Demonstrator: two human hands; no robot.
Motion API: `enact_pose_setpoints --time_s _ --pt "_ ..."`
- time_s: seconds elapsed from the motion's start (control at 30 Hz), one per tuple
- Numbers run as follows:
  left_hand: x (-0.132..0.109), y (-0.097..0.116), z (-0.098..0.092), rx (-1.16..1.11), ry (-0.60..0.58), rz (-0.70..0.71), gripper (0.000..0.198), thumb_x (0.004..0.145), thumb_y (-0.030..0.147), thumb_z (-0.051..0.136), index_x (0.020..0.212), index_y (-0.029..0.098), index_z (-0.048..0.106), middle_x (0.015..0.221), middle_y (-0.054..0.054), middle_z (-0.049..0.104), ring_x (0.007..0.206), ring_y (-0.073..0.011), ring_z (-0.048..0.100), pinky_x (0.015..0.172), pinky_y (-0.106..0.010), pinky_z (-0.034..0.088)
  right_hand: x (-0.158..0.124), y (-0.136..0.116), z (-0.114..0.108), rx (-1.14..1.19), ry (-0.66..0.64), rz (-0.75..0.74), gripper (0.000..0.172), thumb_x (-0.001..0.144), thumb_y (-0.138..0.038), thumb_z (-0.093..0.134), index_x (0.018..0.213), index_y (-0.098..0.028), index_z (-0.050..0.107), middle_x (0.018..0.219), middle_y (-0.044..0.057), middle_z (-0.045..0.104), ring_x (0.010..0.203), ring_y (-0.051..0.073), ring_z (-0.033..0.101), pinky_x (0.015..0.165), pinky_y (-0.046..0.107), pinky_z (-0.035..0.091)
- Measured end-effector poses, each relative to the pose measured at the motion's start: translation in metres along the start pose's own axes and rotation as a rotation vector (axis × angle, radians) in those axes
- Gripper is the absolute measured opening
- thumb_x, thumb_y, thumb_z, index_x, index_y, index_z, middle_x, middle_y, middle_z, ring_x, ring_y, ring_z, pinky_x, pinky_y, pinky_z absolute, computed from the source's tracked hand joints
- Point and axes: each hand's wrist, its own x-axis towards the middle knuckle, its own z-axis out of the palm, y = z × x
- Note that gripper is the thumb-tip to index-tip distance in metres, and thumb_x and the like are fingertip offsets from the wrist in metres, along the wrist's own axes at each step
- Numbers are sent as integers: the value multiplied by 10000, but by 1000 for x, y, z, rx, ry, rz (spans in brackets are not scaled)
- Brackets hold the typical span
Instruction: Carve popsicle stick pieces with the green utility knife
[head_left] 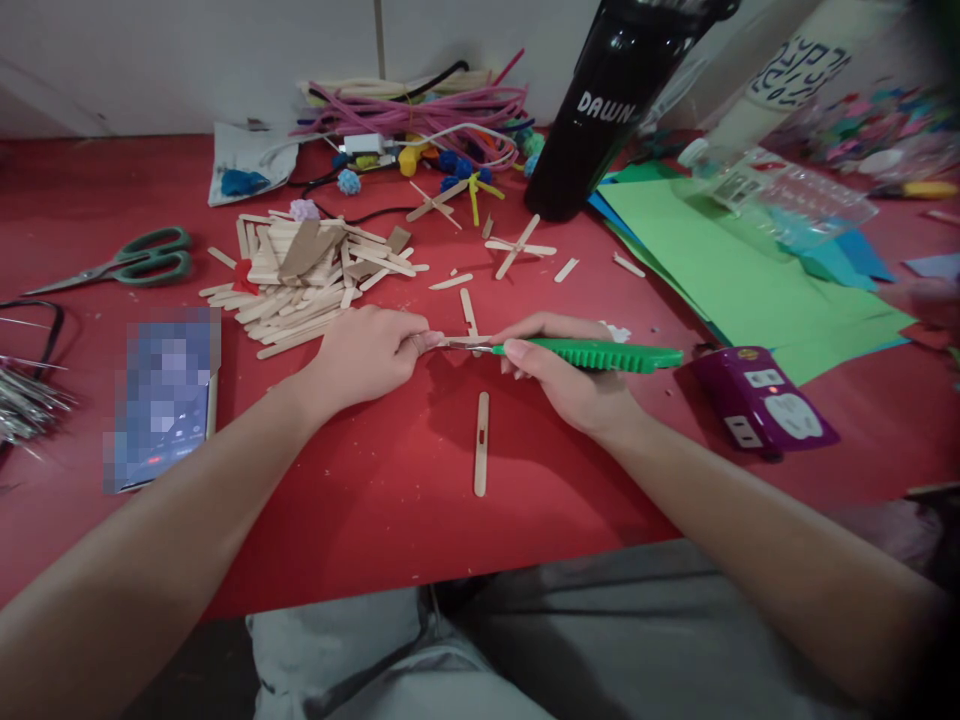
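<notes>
My right hand grips a green craft knife, its blade pointing left. The blade lies along a wooden popsicle stick that my left hand pinches at its left end. Just behind it a second popsicle stick lies on the red tabletop, with a cut in it. Closer to me rests a loose popsicle stick with a slot cut through its middle. To the left and behind my left hand is a heap of popsicle sticks.
Green-handled scissors and a phone lie at left. A black bottle stands at the back, near crossed sticks. Green paper sheets and a purple power socket box are at right. Pink pipe cleaners line the wall.
</notes>
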Motion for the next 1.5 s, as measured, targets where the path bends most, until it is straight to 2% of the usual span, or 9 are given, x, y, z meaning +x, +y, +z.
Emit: enact_pose_setpoints --time_s 0.27,0.73,0.9,1.5 --pt "0 -4 3 -14 30 18 439 923 462 348 848 219 706 681 -30 648 624 -169 511 559 -304 263 0 -6 1 -64 -10 7 129 836 -323 666 829 -206 720 659 -12 665 605 117 583 555 244 442" --pt "0 -2 0 -15 8 22 412 922 423 357 824 215 699 669 -28 641 612 -161 497 561 -297 260 0 -9 2 -92 -13 -38 104 835 -283 658 789 -200 701 657 -16 659 590 107 570 578 245 455" --pt "1 -2 1 0 -5 18 417 920 424 346 824 216 695 690 -37 648 626 -169 500 568 -300 258 1 -8 2 -90 -2 -11 136 839 -311 663 782 -194 699 630 -14 645 572 108 553 540 242 436" --pt "0 -2 0 -15 -13 26 385 911 417 357 790 220 665 688 -26 638 628 -164 495 576 -302 262 1 -10 2 -116 18 -15 127 838 -296 655 775 -197 704 641 -6 653 578 118 565 547 256 450"
